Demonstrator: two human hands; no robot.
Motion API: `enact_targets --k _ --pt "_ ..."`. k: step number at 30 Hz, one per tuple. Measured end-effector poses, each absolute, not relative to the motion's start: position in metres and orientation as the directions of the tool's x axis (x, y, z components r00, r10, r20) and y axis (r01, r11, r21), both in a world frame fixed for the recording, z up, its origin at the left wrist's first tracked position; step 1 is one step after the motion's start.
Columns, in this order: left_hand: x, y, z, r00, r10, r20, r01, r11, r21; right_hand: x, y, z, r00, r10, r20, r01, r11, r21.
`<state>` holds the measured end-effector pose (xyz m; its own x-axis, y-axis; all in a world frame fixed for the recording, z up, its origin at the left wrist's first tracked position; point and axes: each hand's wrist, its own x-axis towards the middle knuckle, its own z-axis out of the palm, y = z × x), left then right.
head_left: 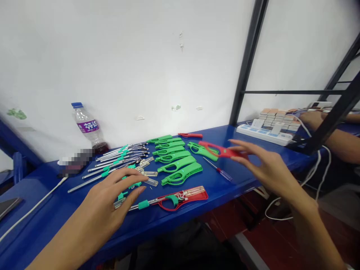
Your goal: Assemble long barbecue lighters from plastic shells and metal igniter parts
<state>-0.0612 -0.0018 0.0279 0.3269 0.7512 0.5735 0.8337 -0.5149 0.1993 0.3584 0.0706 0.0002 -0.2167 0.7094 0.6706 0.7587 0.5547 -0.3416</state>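
My right hand (264,168) pinches a red lighter shell half (222,150) between thumb and fingers, raised above the right part of the blue table. Over the left part hovers my left hand (112,195), its thumb and fingers curved and apart. Its nearest things are clear fuel tanks (152,182) and green trigger parts, some hidden behind the hand. In front lies an open red lighter shell (194,197) with a metal tube, green trigger (173,200), wires and clear tank laid in it. Several green shell halves (182,174) lie in a column behind it.
A screwdriver (222,173) rests right of the green shells, and another red shell piece (191,135) lies by the wall. Several metal lighter tubes (87,183) lie left. A bottle (89,127) leans against the wall. Beyond the black frame are a power strip (264,135) and another person's arm (337,138).
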Motion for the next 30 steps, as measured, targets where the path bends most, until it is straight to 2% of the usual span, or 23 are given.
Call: enact_targets --k 3,7,10,18,30 --pt "-0.054 -0.007 0.027 0.325 0.772 0.546 0.833 -0.506 0.221 0.318 0.041 0.007 -0.517 0.682 0.517 0.610 0.717 -0.336" --pt "-0.050 -0.010 0.020 0.358 0.838 0.412 0.837 -0.483 0.256 0.272 0.028 0.000 -0.677 0.608 0.414 0.504 0.794 -0.340" --pt "-0.051 -0.008 0.015 0.379 0.873 0.307 0.844 -0.462 0.273 0.256 0.030 -0.007 -0.704 0.589 0.397 0.472 0.805 -0.359" --pt "-0.048 0.001 0.006 0.385 0.909 0.158 0.843 -0.416 0.341 0.253 0.037 -0.018 -0.680 0.623 0.387 0.486 0.778 -0.399" --pt "-0.034 0.002 0.018 0.412 0.903 0.119 0.849 -0.428 0.310 0.255 0.036 -0.008 -0.712 0.565 0.416 0.411 0.817 -0.404"
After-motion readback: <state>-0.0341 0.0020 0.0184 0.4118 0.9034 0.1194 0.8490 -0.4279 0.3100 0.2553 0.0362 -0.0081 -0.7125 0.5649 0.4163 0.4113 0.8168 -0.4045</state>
